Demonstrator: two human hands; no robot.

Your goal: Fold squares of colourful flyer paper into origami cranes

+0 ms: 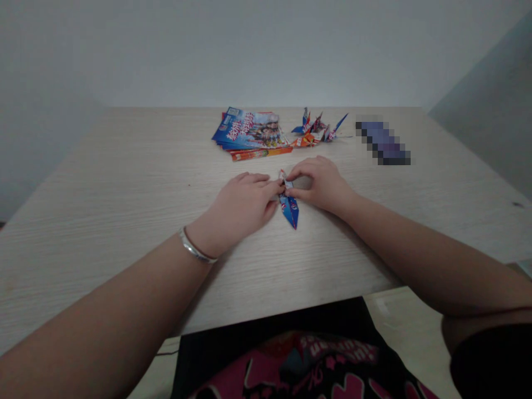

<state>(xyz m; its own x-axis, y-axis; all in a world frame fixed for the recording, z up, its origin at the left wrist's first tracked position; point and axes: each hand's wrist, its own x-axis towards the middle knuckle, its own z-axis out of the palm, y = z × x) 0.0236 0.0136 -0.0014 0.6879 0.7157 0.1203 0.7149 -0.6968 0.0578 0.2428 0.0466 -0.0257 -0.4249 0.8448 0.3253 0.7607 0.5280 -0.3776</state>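
Observation:
A narrow, pointed piece of folded paper, blue with red and white print, lies on the table between my hands. Its blue tip points toward me and its other end points away. My left hand, with a silver bangle at the wrist, rests against its left side, fingertips pressing on the middle. From the right, my right hand pinches the paper between thumb and index finger, near its upper half. The fingertips cover part of the middle of the paper.
Beyond my hands lies a stack of printed leaflets, with orange paper at its near edge. Right of it sit several folded paper cranes, then a blurred-out dark flat object. The pale wooden table meets a wall behind.

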